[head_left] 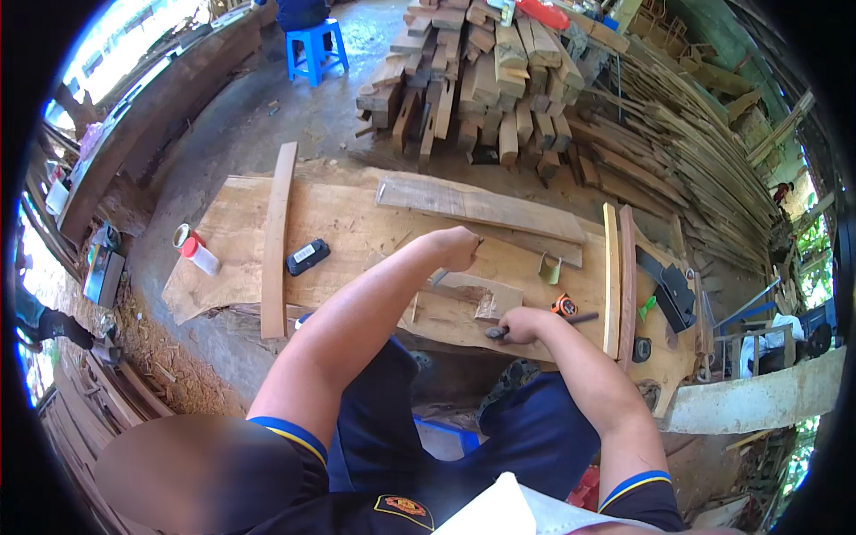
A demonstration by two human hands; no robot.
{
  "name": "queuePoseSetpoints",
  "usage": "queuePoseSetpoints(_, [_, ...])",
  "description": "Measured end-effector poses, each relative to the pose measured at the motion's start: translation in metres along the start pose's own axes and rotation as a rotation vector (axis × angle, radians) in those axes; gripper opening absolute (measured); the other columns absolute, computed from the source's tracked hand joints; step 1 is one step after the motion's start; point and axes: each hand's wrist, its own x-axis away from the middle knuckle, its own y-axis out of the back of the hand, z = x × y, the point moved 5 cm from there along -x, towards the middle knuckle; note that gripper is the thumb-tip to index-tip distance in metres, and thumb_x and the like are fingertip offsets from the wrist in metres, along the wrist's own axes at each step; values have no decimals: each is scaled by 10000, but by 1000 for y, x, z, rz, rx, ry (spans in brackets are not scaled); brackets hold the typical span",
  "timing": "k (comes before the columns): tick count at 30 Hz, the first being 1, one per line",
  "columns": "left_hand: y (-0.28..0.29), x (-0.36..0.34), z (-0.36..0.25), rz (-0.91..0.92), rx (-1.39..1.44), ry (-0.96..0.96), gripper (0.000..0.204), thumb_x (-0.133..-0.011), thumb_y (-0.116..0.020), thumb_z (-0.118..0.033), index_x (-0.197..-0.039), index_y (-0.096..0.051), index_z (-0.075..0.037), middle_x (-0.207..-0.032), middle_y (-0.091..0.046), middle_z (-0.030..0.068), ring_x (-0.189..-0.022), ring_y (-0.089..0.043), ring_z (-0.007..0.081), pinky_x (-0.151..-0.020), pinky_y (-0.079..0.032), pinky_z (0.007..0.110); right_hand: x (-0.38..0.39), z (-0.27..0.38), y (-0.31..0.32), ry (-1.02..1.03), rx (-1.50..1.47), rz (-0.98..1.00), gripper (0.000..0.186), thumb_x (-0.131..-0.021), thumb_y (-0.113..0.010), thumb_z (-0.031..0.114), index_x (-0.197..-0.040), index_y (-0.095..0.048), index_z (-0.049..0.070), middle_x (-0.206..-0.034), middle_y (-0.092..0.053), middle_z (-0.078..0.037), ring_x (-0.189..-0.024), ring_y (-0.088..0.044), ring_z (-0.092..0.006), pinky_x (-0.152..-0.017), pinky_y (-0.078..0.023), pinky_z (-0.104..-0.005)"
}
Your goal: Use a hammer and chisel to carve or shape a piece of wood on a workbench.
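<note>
My left hand point(457, 248) is closed round something small and thin, mostly hidden, above a light wooden piece point(490, 306) with a cut-out, on the rough slab bench point(343, 214). My right hand point(522, 325) grips a dark hammer-like tool point(580, 317) at that piece's near right corner. Just behind are an orange tape measure point(563, 305) and a curved olive-green piece point(549, 267). A grey-brown board point(481, 207) lies along the bench's far side.
Loose strips point(611, 276) cross the bench at right, another point(278, 241) at left. Jars point(201, 254), a black case point(307, 257) and a black tool point(673, 299) lie on it. Beyond are stacked timber point(473, 80) and someone on a blue stool point(312, 49). Another person's leg point(58, 325) shows at left.
</note>
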Motion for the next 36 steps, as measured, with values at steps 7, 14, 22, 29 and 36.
queuePoseSetpoints(7, [17,14,-1,-139,98,-120,256,-913,-590,-267,-988,-659,-32,-897,-668,222,-861,-638,414,-751,-513,462,-27,-7,13,-37,289,-24,228,-772,-638,255,-921,-736,113,-979,-700,-167,-922,-664,-337,-816,-534,-431])
queuePoseSetpoints(14, [9,33,30,-90,115,-47,133,-810,-651,-156,-862,-664,-34,-784,-656,204,-773,-632,397,-697,-509,447,-15,-9,42,-118,102,-97,228,-794,-651,190,-1001,-716,120,-950,-697,-168,-893,-660,-337,-797,-520,-427])
queuePoseSetpoints(22, [19,23,5,-93,229,-102,147,-837,-648,-122,-930,-687,-15,-861,-702,176,-803,-680,325,-703,-527,390,-20,-6,33,-91,-35,-70,247,-787,-626,161,-1012,-723,130,-1000,-701,-150,-927,-665,-323,-826,-526,-405])
queuePoseSetpoints(29, [15,10,-22,-147,258,-214,172,-843,-657,-139,-972,-704,-35,-860,-699,175,-799,-683,319,-709,-532,386,-18,-13,29,5,40,-183,144,-814,-635,172,-867,-677,44,-841,-679,-184,-815,-650,-350,-737,-496,-447])
queuePoseSetpoints(36, [12,-2,-35,-135,76,-165,178,-827,-642,-133,-972,-717,-63,-869,-700,150,-828,-662,347,-747,-530,392,-3,-40,11,159,56,-288,164,-841,-625,174,-815,-651,15,-727,-634,-189,-737,-624,-355,-715,-485,-457])
